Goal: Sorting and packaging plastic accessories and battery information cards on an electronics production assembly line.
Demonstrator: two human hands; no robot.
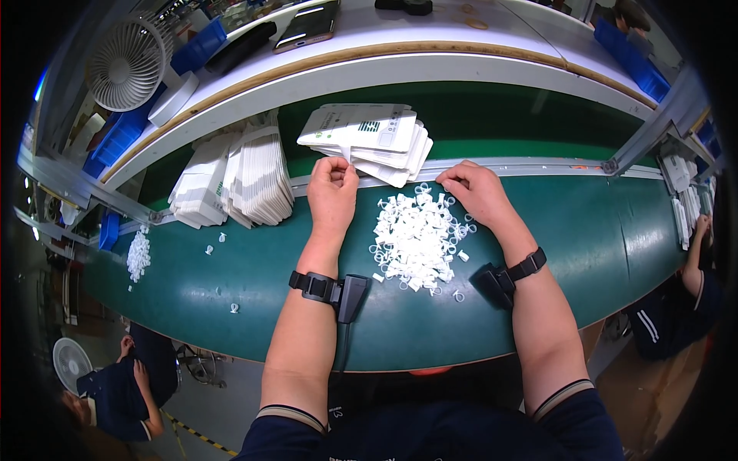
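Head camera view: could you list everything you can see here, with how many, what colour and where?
small plastic clips: one big pile, white, on the belt between the hands
second clip pile: one smaller pile, white, far left of the belt
flat packets: one loose stack, white, behind the hands
folded cartons: one leaning row, white, left of the packets
belt: one, green, running across the view
fan: one, white, upper left on the shelf
phone: one, dark, on the shelf at the top
bins: several, blue, along the shelf ends
other people: two, dark clothes, lower left and right edge
wrist straps: two, black
left hand: closed, at the packets' edge
right hand: curled, at the clip pile's top
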